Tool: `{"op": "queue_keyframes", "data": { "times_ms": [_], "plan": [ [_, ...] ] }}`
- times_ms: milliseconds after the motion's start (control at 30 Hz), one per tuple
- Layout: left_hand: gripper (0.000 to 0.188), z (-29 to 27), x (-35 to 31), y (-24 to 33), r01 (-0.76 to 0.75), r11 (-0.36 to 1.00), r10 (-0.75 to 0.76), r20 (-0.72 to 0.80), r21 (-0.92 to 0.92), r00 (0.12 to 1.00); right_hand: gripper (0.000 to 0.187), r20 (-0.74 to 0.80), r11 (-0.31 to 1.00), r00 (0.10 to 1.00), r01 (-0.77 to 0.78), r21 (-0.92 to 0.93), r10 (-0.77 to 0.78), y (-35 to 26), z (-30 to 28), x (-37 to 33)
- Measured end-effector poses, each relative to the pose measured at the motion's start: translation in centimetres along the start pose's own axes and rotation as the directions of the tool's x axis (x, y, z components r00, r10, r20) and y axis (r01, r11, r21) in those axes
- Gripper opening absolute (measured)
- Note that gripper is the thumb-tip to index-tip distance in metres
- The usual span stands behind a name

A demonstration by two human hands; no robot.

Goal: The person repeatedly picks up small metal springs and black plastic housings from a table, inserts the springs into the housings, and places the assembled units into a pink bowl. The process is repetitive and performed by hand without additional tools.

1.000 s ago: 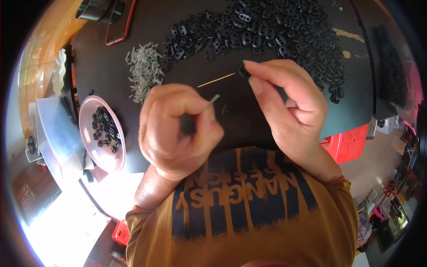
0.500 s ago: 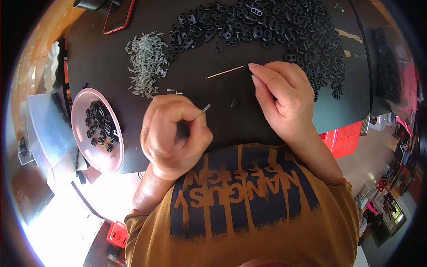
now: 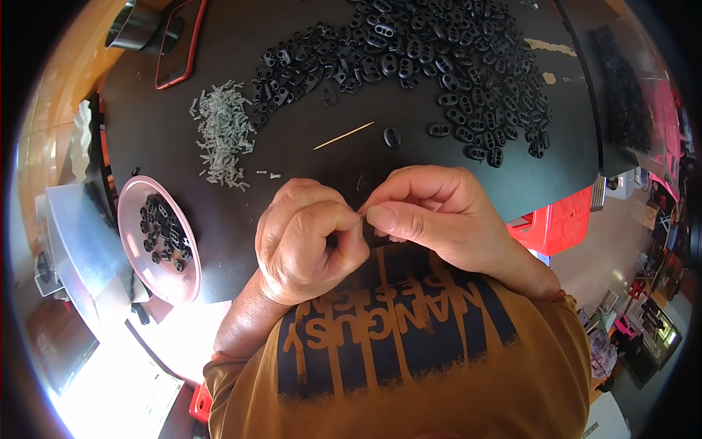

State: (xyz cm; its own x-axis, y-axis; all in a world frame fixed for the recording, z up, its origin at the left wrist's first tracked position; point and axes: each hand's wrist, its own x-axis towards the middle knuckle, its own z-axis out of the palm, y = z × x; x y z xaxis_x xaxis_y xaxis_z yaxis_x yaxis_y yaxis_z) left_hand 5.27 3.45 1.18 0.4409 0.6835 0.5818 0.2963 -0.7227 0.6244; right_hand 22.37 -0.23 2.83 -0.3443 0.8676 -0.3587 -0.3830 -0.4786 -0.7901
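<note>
1. Hands, two, both mine: the left [image 3: 314, 241] is curling loosely and pinching one small spring [image 3: 363, 213] at its fingertips. The right [image 3: 431, 216] is bringing thumb and forefinger together at that same spot; I cannot tell whether it is gripping the spring as well.
2. That spring is sitting between my two hands, above the near part of the table, mostly hidden by fingertips.
3. Loose springs, two [image 3: 274, 175], are lying beside the spring heap [image 3: 225, 135]; the heap itself is tangling too thickly to count.
4. Toothpick-like stick, one [image 3: 344, 136], is lying aslant beyond my fingers. One black oval piece [image 3: 392, 137] is resting near its right end.
5. Black pieces, beyond counting, are spreading in one broad pile [image 3: 439, 66] across the far side.
6. Pink bowl, one [image 3: 170, 287], is holding a cluster of small black parts [image 3: 162, 228], overlapping too much for me to count.
7. Phone, one, red-edged [image 3: 179, 45], is lying at far left, beside one metallic cup [image 3: 135, 28].
8. Table [image 3: 292, 132]: dark, smooth-looking, showing two tan patches [image 3: 550, 47] at far right.
9. Room: a red plastic stool [image 3: 559, 223] is standing off the table's right edge; strong light is flooding the floor at lower left.
</note>
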Motion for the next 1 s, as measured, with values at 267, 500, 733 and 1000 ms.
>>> {"op": "queue_keyframes", "data": {
  "times_ms": [267,500,733,1000],
  "plan": [
    [0.022,-0.3,0.0,0.2,0.097,0.995,-0.097,0.103,-0.002,0.99,0.007,-0.05,0.997,0.996,0.068,-0.04,-0.07,0.8,-1.2,-0.4],
    [0.014,-0.3,-0.1,1.1,0.517,0.843,-0.538,0.279,0.15,0.796,0.006,-0.125,0.92,0.931,0.304,-0.246,-0.342,2.4,-2.9,-1.3],
    [0.019,0.3,0.8,1.1,0.495,0.819,-0.573,0.392,0.289,0.719,0.007,-0.11,0.902,0.909,0.374,-0.214,-0.403,3.1,-3.1,-1.5],
    [0.015,1.0,1.8,0.9,0.459,0.805,-0.59,0.428,0.376,0.685,0.007,-0.166,0.923,0.908,0.376,-0.077,-0.384,2.8,-3.0,-1.2]
  ]
}}
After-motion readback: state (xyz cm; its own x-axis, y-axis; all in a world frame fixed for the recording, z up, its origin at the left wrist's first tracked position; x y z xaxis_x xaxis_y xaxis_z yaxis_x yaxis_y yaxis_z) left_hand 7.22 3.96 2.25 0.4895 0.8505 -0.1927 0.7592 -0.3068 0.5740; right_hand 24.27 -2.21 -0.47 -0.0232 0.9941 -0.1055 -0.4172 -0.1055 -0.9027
